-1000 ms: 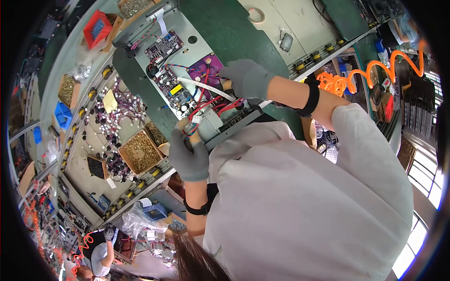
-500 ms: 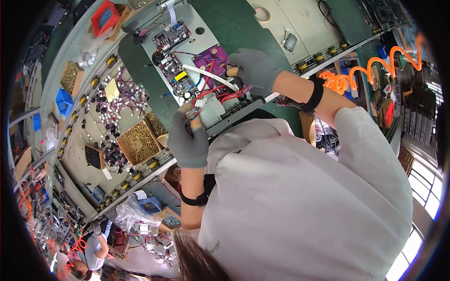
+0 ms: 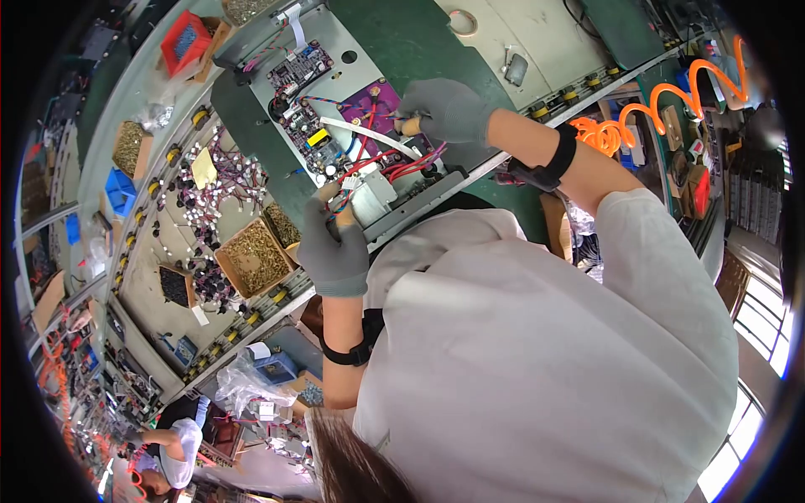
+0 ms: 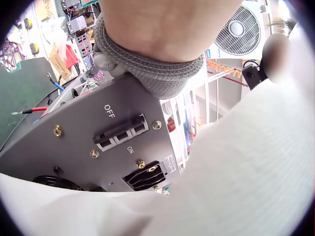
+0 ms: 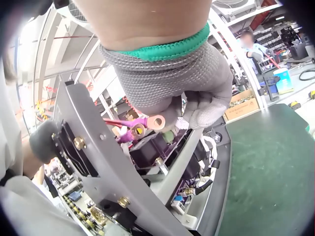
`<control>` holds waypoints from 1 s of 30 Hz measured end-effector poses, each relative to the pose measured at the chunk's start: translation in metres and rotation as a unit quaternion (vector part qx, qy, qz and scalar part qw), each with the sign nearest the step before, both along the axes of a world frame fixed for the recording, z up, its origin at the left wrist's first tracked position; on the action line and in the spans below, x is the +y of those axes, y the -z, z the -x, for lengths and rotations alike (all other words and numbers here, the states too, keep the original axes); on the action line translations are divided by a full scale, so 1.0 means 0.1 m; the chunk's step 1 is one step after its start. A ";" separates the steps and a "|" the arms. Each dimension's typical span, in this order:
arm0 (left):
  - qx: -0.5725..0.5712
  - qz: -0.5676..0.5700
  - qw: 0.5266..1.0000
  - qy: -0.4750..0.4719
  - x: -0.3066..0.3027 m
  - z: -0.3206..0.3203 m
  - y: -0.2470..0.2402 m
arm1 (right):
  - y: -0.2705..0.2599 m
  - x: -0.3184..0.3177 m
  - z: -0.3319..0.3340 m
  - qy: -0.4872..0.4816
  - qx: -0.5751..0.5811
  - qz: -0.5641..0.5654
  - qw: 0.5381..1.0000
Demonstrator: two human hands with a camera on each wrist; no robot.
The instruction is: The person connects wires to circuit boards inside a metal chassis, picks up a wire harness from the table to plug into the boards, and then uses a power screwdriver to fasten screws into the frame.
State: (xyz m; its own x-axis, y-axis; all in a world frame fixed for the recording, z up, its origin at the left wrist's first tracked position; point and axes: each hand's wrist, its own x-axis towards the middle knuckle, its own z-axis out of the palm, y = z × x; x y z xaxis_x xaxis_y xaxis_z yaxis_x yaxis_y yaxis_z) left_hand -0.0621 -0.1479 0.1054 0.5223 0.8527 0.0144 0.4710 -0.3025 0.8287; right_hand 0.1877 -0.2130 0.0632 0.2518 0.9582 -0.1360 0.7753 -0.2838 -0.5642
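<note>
Metal case (image 3: 342,82): holds circuit boards, at 11 o'clock from the head view's middle, on the green mat (image 3: 432,50).
Left hand (image 3: 335,260): at the case's 6 o'clock edge, by thin wires; cannot tell if it grips.
Right hand (image 3: 453,113): at 3 o'clock from the purple board (image 3: 382,91), fingers bent; cannot tell what it grips.
Ring ends (image 5: 156,122): just beside the right hand.
Screw box (image 3: 253,261): 9 o'clock.
Orange coiled hose (image 3: 599,134): 2 o'clock.

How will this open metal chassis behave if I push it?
The chassis should feel stiff, judging by its sheet-metal walls. Its wide, low shape makes tipping unlikely. The slack red wires would probably flop or snag.
</note>
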 end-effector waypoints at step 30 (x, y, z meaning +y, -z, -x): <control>0.056 -0.147 0.959 0.235 -0.02 -0.31 -0.05 | -0.21 -0.23 -0.19 0.115 -0.187 -0.001 0.976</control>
